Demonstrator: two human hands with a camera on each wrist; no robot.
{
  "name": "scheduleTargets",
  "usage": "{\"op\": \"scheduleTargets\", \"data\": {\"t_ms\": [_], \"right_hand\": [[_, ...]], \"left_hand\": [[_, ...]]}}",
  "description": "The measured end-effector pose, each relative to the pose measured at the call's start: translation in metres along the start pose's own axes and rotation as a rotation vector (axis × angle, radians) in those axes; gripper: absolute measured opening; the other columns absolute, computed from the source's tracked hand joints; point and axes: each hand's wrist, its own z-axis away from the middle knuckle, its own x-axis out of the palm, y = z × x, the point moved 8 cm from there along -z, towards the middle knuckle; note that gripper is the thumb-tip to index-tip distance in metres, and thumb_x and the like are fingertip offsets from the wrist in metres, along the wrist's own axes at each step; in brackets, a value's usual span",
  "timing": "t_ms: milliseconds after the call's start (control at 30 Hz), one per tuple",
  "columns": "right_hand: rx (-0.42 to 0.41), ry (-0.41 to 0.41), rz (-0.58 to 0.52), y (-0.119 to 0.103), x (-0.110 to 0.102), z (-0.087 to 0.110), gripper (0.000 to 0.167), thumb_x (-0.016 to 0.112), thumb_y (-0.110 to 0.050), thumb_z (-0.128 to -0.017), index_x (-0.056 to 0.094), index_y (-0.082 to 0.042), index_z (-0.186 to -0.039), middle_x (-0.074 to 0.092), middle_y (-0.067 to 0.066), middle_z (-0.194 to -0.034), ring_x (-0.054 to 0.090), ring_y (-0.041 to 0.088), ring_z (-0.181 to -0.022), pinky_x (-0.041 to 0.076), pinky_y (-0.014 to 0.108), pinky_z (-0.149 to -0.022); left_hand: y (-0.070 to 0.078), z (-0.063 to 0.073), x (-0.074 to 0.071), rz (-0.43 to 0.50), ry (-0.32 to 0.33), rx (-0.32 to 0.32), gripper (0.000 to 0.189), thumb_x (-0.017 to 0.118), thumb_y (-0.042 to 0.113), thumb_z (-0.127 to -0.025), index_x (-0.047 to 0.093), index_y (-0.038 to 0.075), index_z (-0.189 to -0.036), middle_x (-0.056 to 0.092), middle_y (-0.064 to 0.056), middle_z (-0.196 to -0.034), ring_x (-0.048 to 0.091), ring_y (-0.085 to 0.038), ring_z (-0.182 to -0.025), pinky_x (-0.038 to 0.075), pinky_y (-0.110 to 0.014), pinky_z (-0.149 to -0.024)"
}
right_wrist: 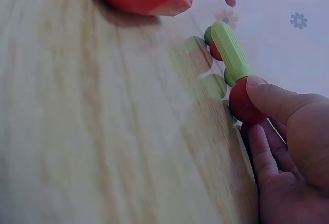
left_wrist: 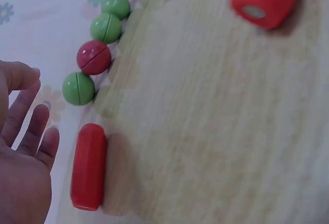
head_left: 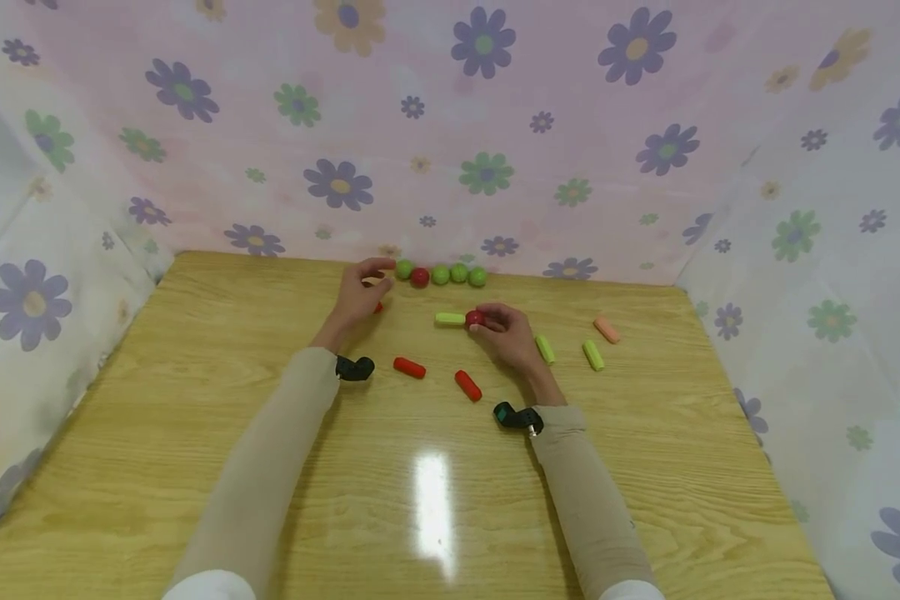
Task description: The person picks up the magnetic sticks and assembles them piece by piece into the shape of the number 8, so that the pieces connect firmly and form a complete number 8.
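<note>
My right hand (head_left: pixel 504 335) pinches a glossy red ball (right_wrist: pixel 245 102) between thumb and fingers. A ridged yellow-green stick (head_left: pixel 450 318) sits end-on against that ball and points left in the head view. At the left end of a row of balls, my left hand (head_left: pixel 362 292) hovers with loosely bent fingers and holds nothing. Closest to its fingertips is a green ball (left_wrist: pixel 78 88), with a gap between them in the left wrist view. Beside it in the row is another red ball (head_left: pixel 419 277). A red stick (left_wrist: pixel 89 167) lies near the left hand, mostly hidden by it in the head view.
Two more red sticks lie on the wooden table, a left one (head_left: pixel 409 367) and a right one (head_left: pixel 468 385). Right of the right hand are two yellow-green sticks (head_left: pixel 593 355) and an orange stick (head_left: pixel 607 329). A flowered cloth (head_left: pixel 435 125) hangs behind the row.
</note>
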Motion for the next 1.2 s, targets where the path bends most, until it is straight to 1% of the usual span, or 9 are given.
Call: {"op": "scheduleTargets", "data": {"t_ms": [200, 333, 467, 500, 600, 800, 933, 1033, 1200], "right_hand": [[-0.011, -0.006, -0.003, 0.002, 0.0, -0.002, 0.04, 0.072, -0.004, -0.095, 0.061, 0.003, -0.133, 0.061, 0.024, -0.132, 0.06, 0.034, -0.124, 0.051, 0.032, -0.103], [-0.02, -0.016, -0.009, 0.0, 0.003, -0.003, 0.041, 0.071, -0.003, -0.094, 0.06, 0.005, -0.133, 0.061, 0.026, -0.132, 0.06, 0.037, -0.124, 0.051, 0.03, -0.102], [-0.029, -0.009, 0.006, -0.001, 0.006, -0.002, 0.038, 0.072, -0.002, -0.094, 0.062, 0.004, -0.13, 0.063, 0.024, -0.129, 0.062, 0.034, -0.121, 0.052, 0.029, -0.1], [-0.025, -0.01, 0.01, -0.002, 0.006, -0.002, 0.038, 0.072, -0.003, -0.094, 0.062, 0.004, -0.13, 0.063, 0.023, -0.129, 0.061, 0.034, -0.121, 0.052, 0.031, -0.101], [-0.019, -0.013, 0.012, -0.001, 0.005, -0.002, 0.038, 0.072, -0.003, -0.094, 0.062, 0.003, -0.131, 0.063, 0.023, -0.13, 0.061, 0.033, -0.122, 0.052, 0.031, -0.101], [-0.027, 0.013, 0.004, -0.003, -0.002, -0.001, 0.038, 0.072, -0.002, -0.094, 0.062, 0.005, -0.13, 0.062, 0.024, -0.131, 0.061, 0.035, -0.122, 0.052, 0.031, -0.101], [-0.026, 0.007, 0.016, -0.004, -0.002, 0.0, 0.039, 0.073, -0.003, -0.094, 0.062, 0.005, -0.13, 0.062, 0.023, -0.132, 0.06, 0.034, -0.122, 0.051, 0.031, -0.102], [-0.022, 0.005, 0.014, -0.003, -0.001, 0.0, 0.038, 0.073, -0.004, -0.094, 0.062, 0.004, -0.13, 0.062, 0.022, -0.132, 0.061, 0.033, -0.122, 0.051, 0.031, -0.102], [-0.02, -0.001, 0.009, -0.004, 0.0, -0.001, 0.038, 0.073, -0.005, -0.094, 0.063, 0.003, -0.13, 0.063, 0.02, -0.131, 0.061, 0.031, -0.122, 0.051, 0.03, -0.102]], "left_hand": [[0.001, -0.012, 0.0, -0.065, -0.041, -0.024, 0.032, 0.06, 0.001, -0.1, 0.064, -0.005, -0.131, 0.06, -0.021, -0.139, 0.052, -0.037, -0.12, 0.048, -0.038, -0.091], [0.007, -0.015, 0.003, -0.08, -0.077, -0.003, 0.032, 0.056, -0.004, -0.1, 0.063, -0.008, -0.131, 0.053, -0.022, -0.147, 0.045, -0.037, -0.137, 0.04, -0.049, -0.107], [0.004, -0.021, 0.007, -0.108, -0.128, -0.007, 0.034, 0.053, -0.006, -0.1, 0.062, -0.008, -0.132, 0.051, -0.022, -0.149, 0.035, -0.032, -0.148, 0.029, -0.049, -0.118], [-0.003, -0.024, 0.008, -0.125, -0.136, -0.013, 0.034, 0.053, -0.004, -0.101, 0.062, -0.005, -0.133, 0.051, -0.02, -0.15, 0.034, -0.03, -0.149, 0.029, -0.047, -0.119], [-0.008, -0.027, 0.013, -0.165, -0.154, -0.058, 0.037, 0.054, -0.001, -0.101, 0.06, -0.001, -0.138, 0.048, -0.017, -0.154, 0.032, -0.029, -0.151, 0.027, -0.046, -0.122], [-0.018, -0.033, 0.027, -0.249, -0.189, -0.103, 0.041, 0.054, 0.004, -0.102, 0.058, 0.004, -0.143, 0.043, -0.015, -0.158, 0.029, -0.029, -0.152, 0.024, -0.047, -0.123], [-0.022, -0.031, 0.027, -0.305, -0.164, -0.154, 0.041, 0.056, 0.009, -0.102, 0.059, 0.01, -0.142, 0.043, -0.012, -0.158, 0.026, -0.034, -0.152, 0.01, -0.059, -0.123], [-0.022, -0.029, 0.024, -0.325, -0.115, -0.159, 0.039, 0.059, 0.011, -0.101, 0.062, 0.011, -0.139, 0.047, -0.012, -0.156, 0.028, -0.037, -0.149, 0.007, -0.068, -0.118], [-0.019, -0.027, 0.018, -0.215, 0.0, -0.098, 0.034, 0.062, 0.001, -0.098, 0.065, -0.002, -0.131, 0.053, -0.018, -0.149, 0.041, -0.032, -0.145, 0.03, -0.05, -0.119]]}}
